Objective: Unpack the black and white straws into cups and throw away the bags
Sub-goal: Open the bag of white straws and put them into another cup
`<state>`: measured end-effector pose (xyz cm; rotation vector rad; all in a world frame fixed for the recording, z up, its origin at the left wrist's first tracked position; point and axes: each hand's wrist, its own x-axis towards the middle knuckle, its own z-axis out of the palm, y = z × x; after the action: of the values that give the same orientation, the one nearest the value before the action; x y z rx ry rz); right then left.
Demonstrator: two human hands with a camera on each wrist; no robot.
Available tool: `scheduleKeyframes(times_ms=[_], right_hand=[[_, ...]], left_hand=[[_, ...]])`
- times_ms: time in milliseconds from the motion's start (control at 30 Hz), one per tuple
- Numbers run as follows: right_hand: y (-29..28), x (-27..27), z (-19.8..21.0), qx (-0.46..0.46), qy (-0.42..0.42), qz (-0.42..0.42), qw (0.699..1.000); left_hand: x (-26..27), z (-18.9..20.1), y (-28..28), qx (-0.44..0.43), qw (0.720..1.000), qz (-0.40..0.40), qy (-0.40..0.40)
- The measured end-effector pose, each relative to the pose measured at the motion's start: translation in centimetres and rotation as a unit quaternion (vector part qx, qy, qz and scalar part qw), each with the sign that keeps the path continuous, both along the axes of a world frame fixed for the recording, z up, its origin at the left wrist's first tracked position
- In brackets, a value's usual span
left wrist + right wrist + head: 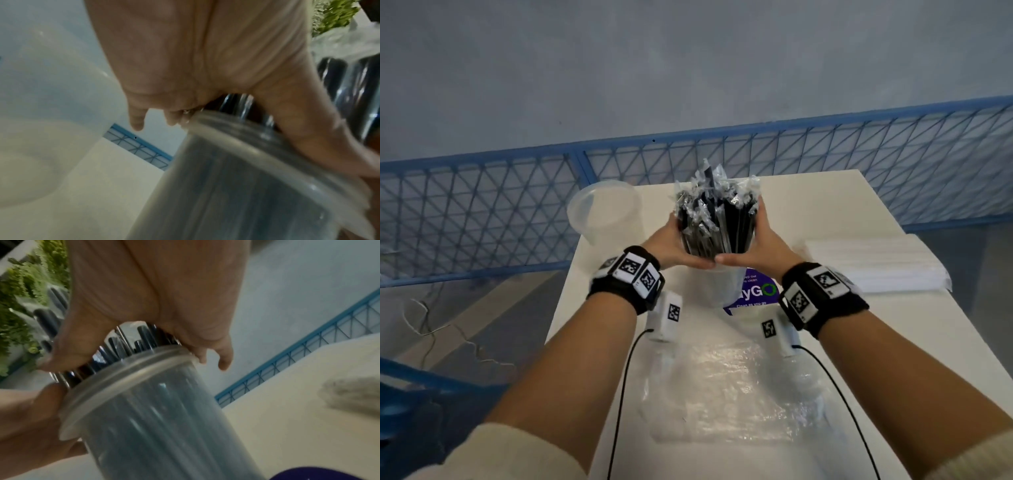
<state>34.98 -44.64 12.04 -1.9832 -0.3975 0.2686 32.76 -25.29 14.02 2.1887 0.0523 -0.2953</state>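
Note:
A bundle of wrapped black straws (pixel 717 219) stands upright in a clear cup (pixel 717 286) at the middle of the white table (pixel 825 205). My left hand (pixel 671 240) and right hand (pixel 768 241) cup the bundle from both sides just above the rim, with the thumbs meeting in front. In the left wrist view my left hand (pixel 185 56) wraps the straws (pixel 349 84) over the cup (pixel 246 186). Seen from the right wrist, my right hand (pixel 154 288) curls round the straws (pixel 123 345) above the cup (pixel 164 418). A sealed pack of white straws (pixel 873 263) lies at the right.
An empty clear cup (pixel 602 209) stands at the far left corner of the table, also close in the left wrist view as the cup (pixel 41 97). A crumpled empty plastic bag (pixel 722 387) lies near me. A purple sticker (pixel 755 291) sits behind the filled cup. A blue mesh fence (pixel 482 212) runs beyond the table.

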Motion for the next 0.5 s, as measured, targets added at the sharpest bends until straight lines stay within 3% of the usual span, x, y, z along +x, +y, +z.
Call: scheduleKeyframes(times_ms=[133, 233, 400, 500], right_hand=[[1.1, -0.1, -0.6, 0.049, -0.101, -0.057, 0.992], [1.1, -0.5, -0.3, 0.071, -0.123, -0.089, 0.986], [0.5, -2.2, -0.2, -0.071, -0.125, -0.121, 0.982], [0.4, -3.4, 0.4, -0.064, -0.119, -0.106, 0.985]], left_hand=[[0.5, -1.7, -0.9, -0.099, 0.994, 0.006, -0.045], [0.3, -2.4, -1.9, -0.125, 0.991, 0.024, -0.051], [-1.5, -2.7, -2.9, -0.114, 0.987, 0.062, -0.09], [-2.5, -2.4, -3.4, -0.089, 0.986, 0.067, -0.124]])
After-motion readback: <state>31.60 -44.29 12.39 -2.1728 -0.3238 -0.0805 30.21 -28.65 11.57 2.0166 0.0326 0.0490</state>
